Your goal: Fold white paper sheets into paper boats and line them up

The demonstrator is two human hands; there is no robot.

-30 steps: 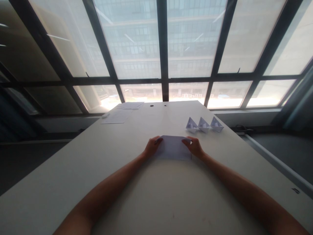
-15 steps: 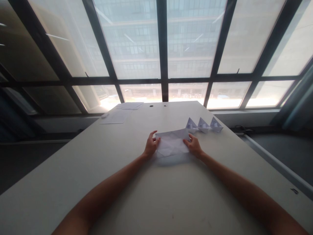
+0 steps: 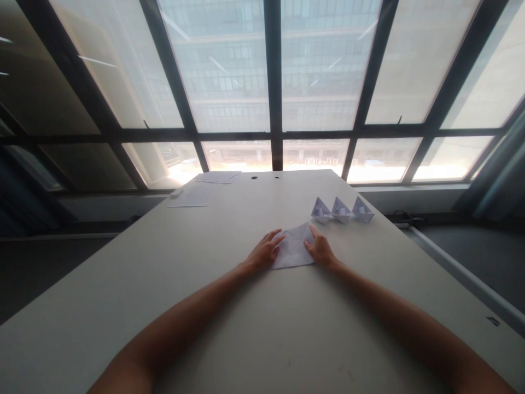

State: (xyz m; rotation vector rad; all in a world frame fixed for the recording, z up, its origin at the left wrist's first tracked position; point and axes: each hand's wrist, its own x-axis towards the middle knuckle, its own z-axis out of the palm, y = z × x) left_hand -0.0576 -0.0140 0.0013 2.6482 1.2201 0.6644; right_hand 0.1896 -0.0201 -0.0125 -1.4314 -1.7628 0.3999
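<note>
A white sheet of paper (image 3: 293, 249) with faint creases lies on the white table in front of me. My left hand (image 3: 264, 253) rests over its left side, fingers stretched out and apart, holding nothing. At the right edge, my right hand (image 3: 321, 249) grips the paper, thumb on top and the other fingers partly hidden along the edge. Just beyond stand three folded paper boats (image 3: 320, 211), (image 3: 340, 211), (image 3: 362, 210) in a row.
Flat white sheets (image 3: 191, 196) lie at the table's far left, with more paper (image 3: 219, 177) behind them. Two dark round holes (image 3: 254, 177) mark the far end of the table (image 3: 262, 328). Large windows rise beyond it. A small dark mark (image 3: 493, 321) is near the right edge.
The paper has come down from a raised, tilted position to lie flat on the table. My left hand has moved right, from gripping the edge to lying over the paper.
</note>
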